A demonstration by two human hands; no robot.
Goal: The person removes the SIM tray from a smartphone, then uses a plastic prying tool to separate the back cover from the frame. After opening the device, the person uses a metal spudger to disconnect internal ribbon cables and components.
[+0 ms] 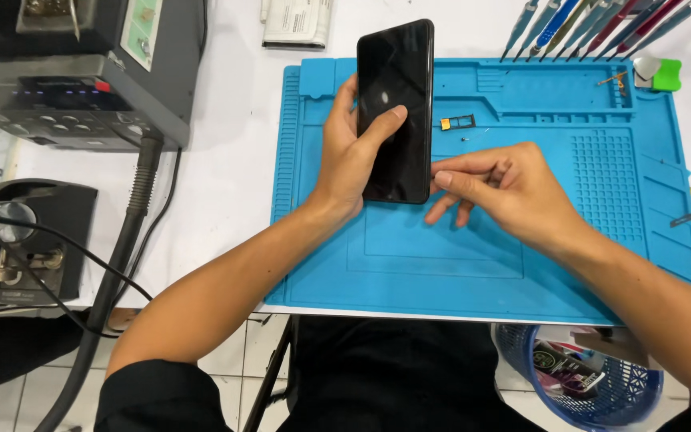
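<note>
The phone (394, 112) stood upright on its long axis above the blue mat (473, 264), dark screen toward the camera, gripped in the left hand (351, 156). The fingers wrapped behind its left edge while the thumb lay across the glass — a firm clasp around the body. The right hand (505, 188) met the phone at its lower right edge; thumb and forefinger were pinched close together against that side, the other fingers curled loosely below. Whether anything small sat in that pinch could not be told.

Just right of the phone, on the mat, lay a small tray (457, 122) with a yellow chip in it. A row of tools (593, 24) stood at the mat's far edge, and a grey station (65, 80) sat to the left — its hose (121, 264) hanging off the table. A blue basket (593, 384) stood on the floor below.
</note>
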